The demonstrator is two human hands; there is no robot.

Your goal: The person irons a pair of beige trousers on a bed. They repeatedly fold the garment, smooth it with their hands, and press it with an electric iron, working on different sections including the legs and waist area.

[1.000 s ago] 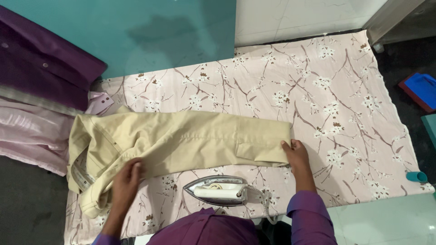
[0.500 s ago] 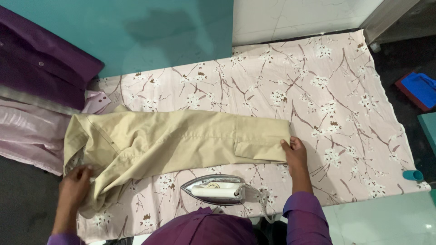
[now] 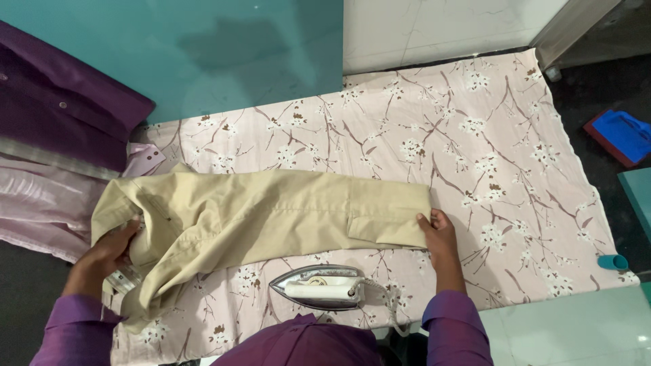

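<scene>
Floral sheet (image 3: 475,135) bears beige trousers (image 3: 271,210), gripped between left hand (image 3: 112,247) and right hand (image 3: 439,234).

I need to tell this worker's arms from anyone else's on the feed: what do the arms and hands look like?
Both arms wear long purple sleeves, the left sleeve and right sleeve each ending in a cuff at the wrist. The left hand and right hand are bare: no gloves, and no rings or watch that I can see.
</scene>
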